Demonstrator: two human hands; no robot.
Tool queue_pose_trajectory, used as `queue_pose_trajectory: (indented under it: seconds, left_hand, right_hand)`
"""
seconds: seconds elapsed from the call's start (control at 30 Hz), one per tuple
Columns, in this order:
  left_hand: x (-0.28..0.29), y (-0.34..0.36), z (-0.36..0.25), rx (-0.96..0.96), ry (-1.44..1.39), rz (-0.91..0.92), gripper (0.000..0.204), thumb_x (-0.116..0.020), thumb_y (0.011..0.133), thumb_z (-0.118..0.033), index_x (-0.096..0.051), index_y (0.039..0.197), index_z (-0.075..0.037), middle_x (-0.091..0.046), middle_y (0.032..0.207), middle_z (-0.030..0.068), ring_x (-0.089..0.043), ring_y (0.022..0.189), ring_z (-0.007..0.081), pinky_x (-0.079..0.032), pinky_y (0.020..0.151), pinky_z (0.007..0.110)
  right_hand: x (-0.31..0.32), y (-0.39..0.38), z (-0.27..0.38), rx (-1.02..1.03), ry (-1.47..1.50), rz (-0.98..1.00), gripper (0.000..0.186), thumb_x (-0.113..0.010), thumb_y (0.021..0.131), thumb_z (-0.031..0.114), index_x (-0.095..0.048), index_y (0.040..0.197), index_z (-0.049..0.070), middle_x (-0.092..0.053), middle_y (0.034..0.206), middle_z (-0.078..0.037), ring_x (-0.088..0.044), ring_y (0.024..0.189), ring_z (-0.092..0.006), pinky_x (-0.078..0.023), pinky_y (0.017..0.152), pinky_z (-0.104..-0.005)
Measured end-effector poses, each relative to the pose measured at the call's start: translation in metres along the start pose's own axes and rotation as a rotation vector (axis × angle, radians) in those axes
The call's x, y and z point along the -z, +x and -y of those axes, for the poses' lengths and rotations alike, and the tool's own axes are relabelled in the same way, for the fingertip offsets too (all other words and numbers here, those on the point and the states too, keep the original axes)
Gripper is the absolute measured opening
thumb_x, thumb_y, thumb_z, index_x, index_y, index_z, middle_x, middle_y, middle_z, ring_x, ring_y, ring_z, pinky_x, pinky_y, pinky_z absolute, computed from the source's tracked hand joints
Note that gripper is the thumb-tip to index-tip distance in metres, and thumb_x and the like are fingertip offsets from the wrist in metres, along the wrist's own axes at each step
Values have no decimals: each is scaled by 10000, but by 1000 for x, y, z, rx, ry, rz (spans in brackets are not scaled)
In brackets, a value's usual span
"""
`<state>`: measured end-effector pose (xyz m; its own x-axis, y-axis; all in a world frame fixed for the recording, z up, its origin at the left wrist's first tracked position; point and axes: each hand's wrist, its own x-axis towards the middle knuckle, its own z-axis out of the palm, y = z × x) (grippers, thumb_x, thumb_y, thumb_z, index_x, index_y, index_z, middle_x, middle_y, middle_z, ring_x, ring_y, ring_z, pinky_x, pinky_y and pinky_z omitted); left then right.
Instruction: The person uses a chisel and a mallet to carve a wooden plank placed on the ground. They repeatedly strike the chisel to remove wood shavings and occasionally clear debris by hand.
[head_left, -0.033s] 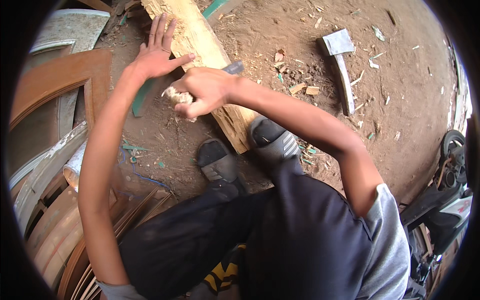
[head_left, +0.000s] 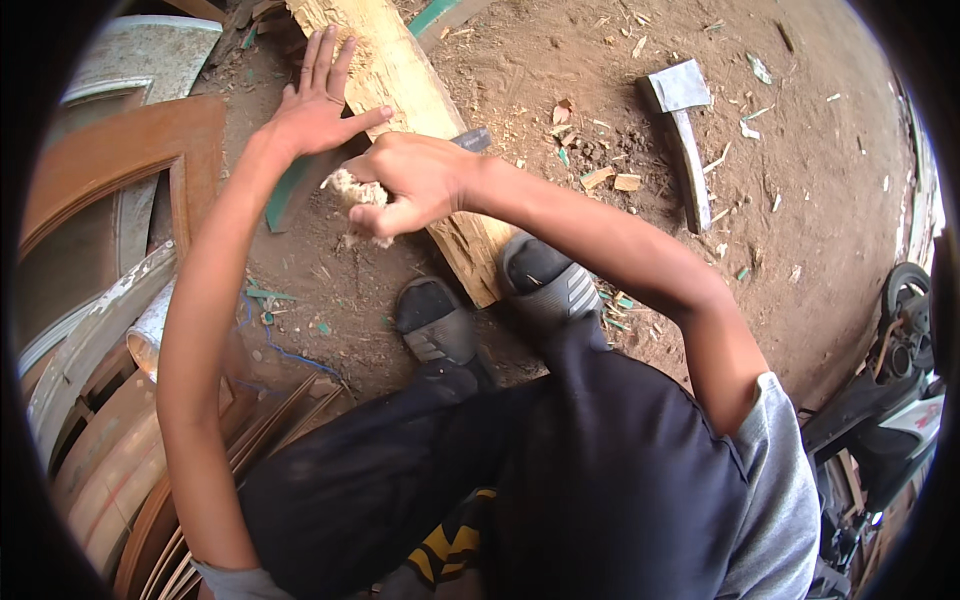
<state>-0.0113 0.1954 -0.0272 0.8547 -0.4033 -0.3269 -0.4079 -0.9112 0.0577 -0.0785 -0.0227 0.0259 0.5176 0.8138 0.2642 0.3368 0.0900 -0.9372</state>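
Note:
My left hand (head_left: 312, 112) lies with spread fingers against the left edge of a rough pale timber beam (head_left: 400, 75), its thumb reaching over the wood. My right hand (head_left: 415, 180) is wrapped round a short tool over the beam. The tool's pale, frayed end (head_left: 352, 192) sticks out on the thumb side, and its dark, metal-looking end (head_left: 474, 139) shows past the other side of the fist. Its middle is hidden by my fingers. To the right, a hatchet (head_left: 684, 140) with a broad grey head and worn handle lies on the dirt, apart from both hands.
My sandalled feet (head_left: 440, 325) are close to the beam's near end. Brown and whitish curved wooden frames (head_left: 120, 150) are stacked at left, beside a tin can (head_left: 150, 335). Wood chips (head_left: 627, 182) are scattered on the dirt floor (head_left: 800, 200). A motorbike (head_left: 900, 400) stands at far right.

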Motion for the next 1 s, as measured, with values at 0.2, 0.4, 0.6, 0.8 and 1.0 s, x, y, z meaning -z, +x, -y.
queue_pose_trajectory:
  seconds: [0.2, 0.4, 0.6, 0.8, 1.0]
  left_hand:
    - [1, 4, -4, 53, 22, 80, 1170, -599, 888, -747, 78, 1666, -193, 198, 1721, 104, 173, 1589, 295, -145, 1223, 689]
    - [-4, 6, 7, 17, -6, 39, 1238, -578, 826, -838, 57, 1669, -190, 222, 1720, 72, 213, 1579, 276, -171, 1184, 749]
    - [0, 10, 3, 11, 33, 154, 1240, -533, 827, -869, 50, 1669, -170, 225, 1718, 81, 221, 1577, 272, -172, 1187, 743]
    - [22, 5, -18, 118, 92, 200, 1208, -546, 877, -808, 63, 1663, -121, 189, 1718, 142, 194, 1583, 302, -129, 1238, 660]
    - [27, 4, -22, 119, 107, 209, 1233, -561, 863, -814, 56, 1662, -106, 188, 1718, 147, 197, 1582, 299, -132, 1255, 618]
  right_hand:
    - [-7, 8, 8, 63, -70, 0, 437, -659, 811, 448, -597, 723, 25, -604, 606, -207, -614, 596, -429, -507, 580, -521]
    - [-26, 16, -29, 53, -54, -133, 488, -637, 838, 446, -611, 705, -23, -574, 555, -203, -641, 584, -380, -527, 614, -484]
    - [64, 20, -48, -144, 486, -770, 521, -521, 892, 536, -652, 906, 32, -610, 717, -172, -600, 654, -288, -457, 644, -421]
    - [144, 40, -62, -35, 903, -1033, 819, -243, 961, 835, -546, 679, 128, -397, 487, 1, -344, 371, -138, -246, 372, -303]
    - [92, 40, -104, -448, 155, -1099, 738, -235, 1056, 625, -517, 663, 66, -482, 519, -66, -457, 444, -209, -372, 474, -415]
